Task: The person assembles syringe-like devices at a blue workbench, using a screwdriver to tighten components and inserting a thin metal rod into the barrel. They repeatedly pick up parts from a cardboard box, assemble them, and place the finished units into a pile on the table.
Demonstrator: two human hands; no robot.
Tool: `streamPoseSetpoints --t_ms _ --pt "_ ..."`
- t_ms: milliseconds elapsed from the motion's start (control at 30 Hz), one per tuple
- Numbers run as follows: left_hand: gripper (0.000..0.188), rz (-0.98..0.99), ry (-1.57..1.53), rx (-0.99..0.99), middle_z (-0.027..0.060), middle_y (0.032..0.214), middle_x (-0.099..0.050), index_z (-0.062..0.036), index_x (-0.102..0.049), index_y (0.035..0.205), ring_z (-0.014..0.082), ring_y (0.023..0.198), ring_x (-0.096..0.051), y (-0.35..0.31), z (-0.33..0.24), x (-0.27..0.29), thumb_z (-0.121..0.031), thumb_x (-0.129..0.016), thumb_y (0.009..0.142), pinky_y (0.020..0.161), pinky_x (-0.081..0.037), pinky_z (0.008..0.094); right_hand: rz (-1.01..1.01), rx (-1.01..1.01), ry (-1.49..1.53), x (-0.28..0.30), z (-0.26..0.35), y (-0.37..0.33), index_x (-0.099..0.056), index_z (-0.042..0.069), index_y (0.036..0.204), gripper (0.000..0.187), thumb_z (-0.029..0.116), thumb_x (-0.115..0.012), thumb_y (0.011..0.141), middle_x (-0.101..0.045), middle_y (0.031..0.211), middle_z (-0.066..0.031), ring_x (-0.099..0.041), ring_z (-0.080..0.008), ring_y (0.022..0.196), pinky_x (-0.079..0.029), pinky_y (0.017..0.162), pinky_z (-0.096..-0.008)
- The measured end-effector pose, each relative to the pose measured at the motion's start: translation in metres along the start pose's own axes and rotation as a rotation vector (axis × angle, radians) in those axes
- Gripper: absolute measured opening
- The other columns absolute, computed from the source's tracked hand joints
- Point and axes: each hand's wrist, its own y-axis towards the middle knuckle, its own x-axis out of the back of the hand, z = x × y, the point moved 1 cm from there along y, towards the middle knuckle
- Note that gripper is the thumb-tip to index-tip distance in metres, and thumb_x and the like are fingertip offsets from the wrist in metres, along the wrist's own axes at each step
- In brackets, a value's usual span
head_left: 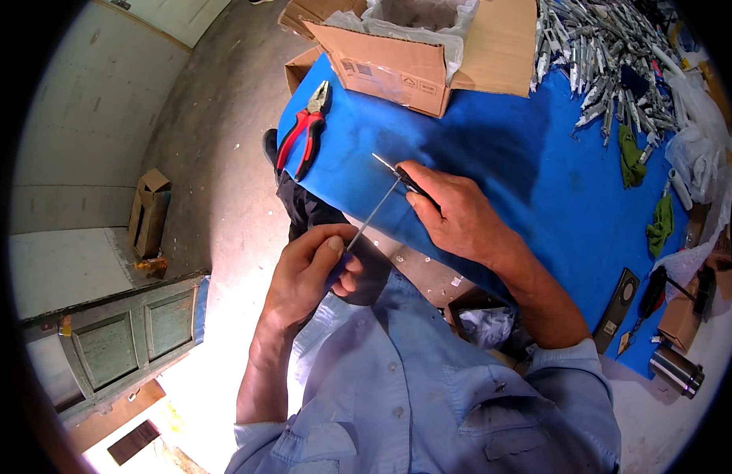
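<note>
My left hand [311,272] is wrapped round the blue-purple handle of a screwdriver [372,215]. Its long thin shaft slants up to the right. Between the fingers of my right hand [461,209] is a small black piece with a thin silver end [384,163] sticking out; its exact kind is unclear. The screwdriver's tip meets or nearly meets this piece, just off the blue table's edge. Red-and-black pliers [307,133] lie on the blue table cover [492,158], beyond my left hand.
An opened cardboard box [390,67] with a plastic liner stands at the table's far side. Far right is a heap of slim silver metal pieces [595,59], beside green cloths [630,158]. A dark flat plate [616,310] and a metal cylinder [676,371] lie right.
</note>
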Motion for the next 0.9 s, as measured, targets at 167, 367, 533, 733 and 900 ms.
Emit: streamPoseSetpoints --t_ms 167,367,533,733,900 --pt "0.039 -0.046 0.108 -0.014 0.0097 0.106 -0.069 0.0048 -0.061 0.132 0.0134 0.085 -0.068 -0.004 -0.004 -0.008 -0.017 -0.071 0.101 0.073 -0.057 0.0269 0.014 -0.009 -0.013 0.002 0.001 -0.001 -0.06 -0.006 0.133 0.037 0.005 -0.064 0.098 -0.071 0.107 -0.0277 -0.07 -0.0454 0.094 -0.056 0.08 -0.047" --pt "0.043 -0.19 0.347 -0.28 0.0092 0.105 -0.068 0.0054 -0.06 0.132 0.0137 0.087 -0.067 -0.003 0.015 -0.007 -0.008 -0.075 0.094 0.078 -0.057 0.0277 0.022 -0.023 -0.008 0.001 0.0 0.0 -0.06 -0.006 0.134 0.038 0.004 -0.065 0.098 -0.072 0.109 -0.0274 -0.071 -0.0442 0.094 -0.057 0.081 -0.0441" --pt "0.036 -0.033 0.09 -0.087 0.0105 0.094 -0.071 0.0062 -0.059 0.134 0.0146 0.077 -0.07 -0.003 0.002 -0.002 -0.015 -0.061 0.105 0.066 -0.058 0.0269 0.027 -0.022 -0.021 0.001 0.0 0.0 -0.06 -0.006 0.135 0.038 0.003 -0.064 0.098 -0.072 0.108 -0.0274 -0.071 -0.044 0.093 -0.057 0.08 -0.044" --pt "0.038 0.044 -0.043 -0.008 0.011 0.091 -0.072 0.0079 -0.059 0.133 0.0133 0.069 -0.069 0.002 0.0 -0.004 -0.022 -0.056 0.109 0.057 -0.056 0.0234 0.034 -0.027 -0.012 0.003 0.001 0.0 -0.06 -0.006 0.135 0.038 0.003 -0.064 0.098 -0.072 0.109 -0.0277 -0.072 -0.0434 0.094 -0.057 0.081 -0.0437" --pt "0.037 -0.056 0.204 -0.183 0.0105 0.095 -0.071 0.007 -0.06 0.133 0.0124 0.071 -0.069 -0.001 0.003 -0.013 -0.02 -0.061 0.107 0.057 -0.056 0.0238 0.044 -0.045 -0.011 0.003 0.001 0.001 -0.06 -0.007 0.135 0.039 0.004 -0.064 0.099 -0.072 0.109 -0.028 -0.072 -0.0433 0.094 -0.057 0.082 -0.044"
